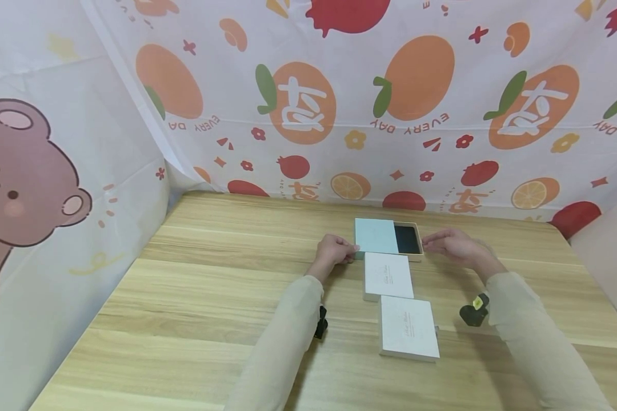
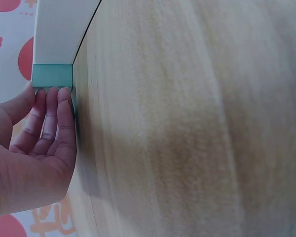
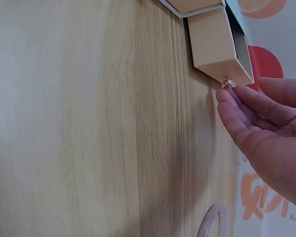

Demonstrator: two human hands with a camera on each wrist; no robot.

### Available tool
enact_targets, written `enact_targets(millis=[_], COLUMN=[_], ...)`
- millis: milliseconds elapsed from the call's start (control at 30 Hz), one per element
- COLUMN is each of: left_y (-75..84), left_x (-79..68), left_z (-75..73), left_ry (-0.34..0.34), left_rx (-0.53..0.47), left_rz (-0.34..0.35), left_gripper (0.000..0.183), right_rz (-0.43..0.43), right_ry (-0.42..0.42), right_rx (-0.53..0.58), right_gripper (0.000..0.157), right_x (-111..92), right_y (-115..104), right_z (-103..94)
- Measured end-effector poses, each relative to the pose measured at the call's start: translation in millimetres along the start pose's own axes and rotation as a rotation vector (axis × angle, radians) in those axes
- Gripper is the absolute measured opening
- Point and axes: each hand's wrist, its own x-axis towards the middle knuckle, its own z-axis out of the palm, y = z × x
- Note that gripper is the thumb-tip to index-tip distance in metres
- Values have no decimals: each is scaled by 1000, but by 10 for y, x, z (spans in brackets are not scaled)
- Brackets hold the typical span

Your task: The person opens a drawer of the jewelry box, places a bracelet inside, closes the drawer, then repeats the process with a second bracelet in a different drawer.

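A pale teal drawer box (image 1: 375, 235) lies near the back of the table. Its inner drawer (image 3: 214, 44) is slid partway out to the right, showing a black interior (image 1: 408, 238). My left hand (image 1: 334, 250) grips the box's left end, thumb at the upper edge and fingers along the lower one, as the left wrist view shows at the teal end (image 2: 53, 75). At the drawer's outer end, my right hand (image 1: 453, 246) has fairly straight fingertips touching a small ribbon tab (image 3: 230, 82); its thumb stands apart.
Two white boxes with faint script, one nearer (image 1: 408, 328) and one farther (image 1: 388, 275), lie in a staggered row in front of the teal box. A fruit-print cloth (image 1: 360, 148) hangs behind the wooden table (image 1: 185, 308). A bear-print cloth (image 1: 128, 217) hangs at left.
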Motion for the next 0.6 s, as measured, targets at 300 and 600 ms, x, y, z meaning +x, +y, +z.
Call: enact_targets(millis=[300, 600], left_y=[10, 26], left_x=[-1, -3], left_z=[-14, -14], left_ry=[-4, -4], left_rx=[4, -7], left_rz=[-1, -8], left_gripper=[17, 16], right_rz=[1, -19], right_ry=[8, 20], right_rx=[30, 36], right_gripper=[42, 42], right_x=[-41, -55], right_y=[42, 75], right_z=[-66, -110])
